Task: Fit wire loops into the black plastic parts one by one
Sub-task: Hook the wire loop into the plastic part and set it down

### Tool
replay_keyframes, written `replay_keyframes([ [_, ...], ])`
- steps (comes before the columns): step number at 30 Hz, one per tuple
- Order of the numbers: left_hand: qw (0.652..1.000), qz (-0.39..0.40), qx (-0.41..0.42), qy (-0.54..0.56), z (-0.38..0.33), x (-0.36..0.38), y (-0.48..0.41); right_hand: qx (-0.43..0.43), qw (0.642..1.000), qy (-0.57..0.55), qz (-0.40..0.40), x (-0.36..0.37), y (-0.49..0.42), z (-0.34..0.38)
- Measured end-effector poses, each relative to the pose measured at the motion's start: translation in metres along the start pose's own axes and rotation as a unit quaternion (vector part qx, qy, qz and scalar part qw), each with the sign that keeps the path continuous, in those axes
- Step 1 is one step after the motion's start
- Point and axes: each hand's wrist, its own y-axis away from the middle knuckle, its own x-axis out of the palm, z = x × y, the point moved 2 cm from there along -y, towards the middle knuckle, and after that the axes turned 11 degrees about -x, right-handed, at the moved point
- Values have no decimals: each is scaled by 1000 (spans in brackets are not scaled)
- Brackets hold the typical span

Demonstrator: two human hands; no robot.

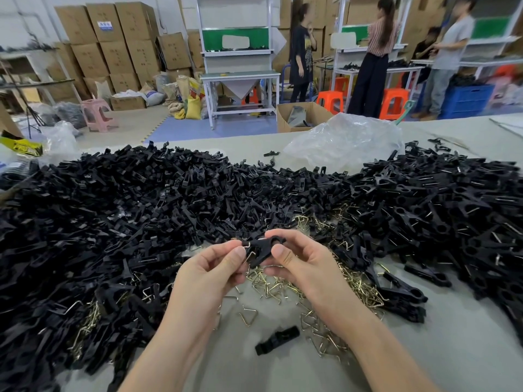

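Fingers of left hand and right hand curl round and pinch one black plastic part above loose wire loops on the table. Heaped black parts surround them. Blue carton label: too blurred to read.

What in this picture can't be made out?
Head view: whether the wire loop is seated in the black plastic part; the left hand and right hand cover the joint.
Head view: what the people behind handle; blurred.
Head view: black pile extent; cut by left edge.
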Motion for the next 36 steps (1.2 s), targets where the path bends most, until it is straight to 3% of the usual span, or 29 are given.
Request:
replay_keyframes([
  [14,1000,16,-12,-18,5,3,-1,-5,999,26,18,0,0,-1],
  [27,986,138,-20,90,9,29,16,2,996,25,86,6,4,0],
  [36,979,201,-10,-13,12,30,22,-1,984,70,167,9,11,-2],
])
